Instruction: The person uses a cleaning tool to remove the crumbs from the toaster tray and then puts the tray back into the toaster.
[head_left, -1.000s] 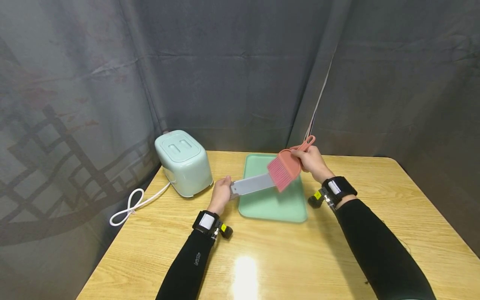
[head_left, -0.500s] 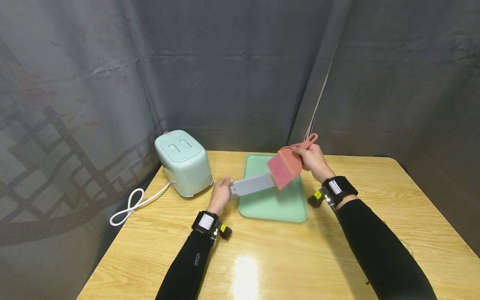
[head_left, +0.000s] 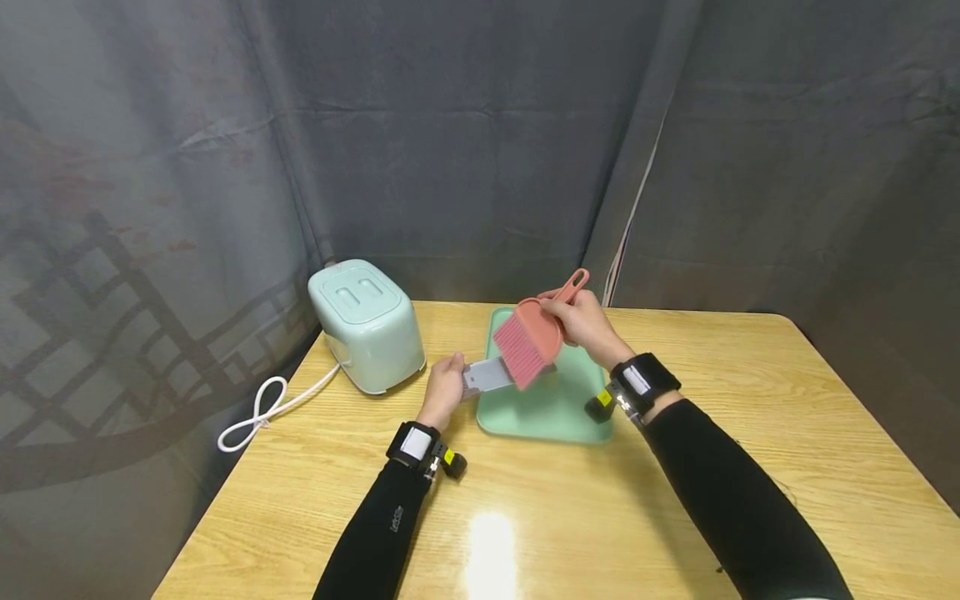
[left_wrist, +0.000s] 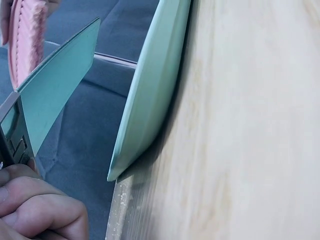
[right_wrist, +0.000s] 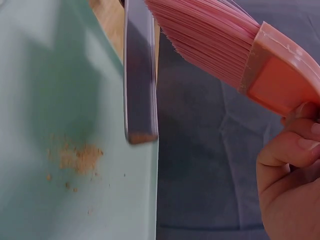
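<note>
L hand [head_left: 444, 385] is gripping the near end of a flat grey crumb tray [head_left: 491, 375], fingers curled round it, holding it out level so its far end is hanging over the mint serving tray [head_left: 551, 412], prob. so whatever comes off it is landing in there and not on the wooden table [head_left: 525, 517]. R hand [head_left: 581, 323] is clamping the handle of the pink brush [head_left: 531, 340], fingers wrapped tight, bristles angled down and touching the crumb tray's top face, w/ the brush sitting over the serving tray too. In the R wrist view a small scatter of tan crumbs [right_wrist: 77, 159] is lying on the mint tray floor just below the grey strip's tip; rest of that tray is looking bare. Mint toaster [head_left: 366, 323] is standing well to the left, its white cord [head_left: 262, 408] looping on the table edge.
</note>
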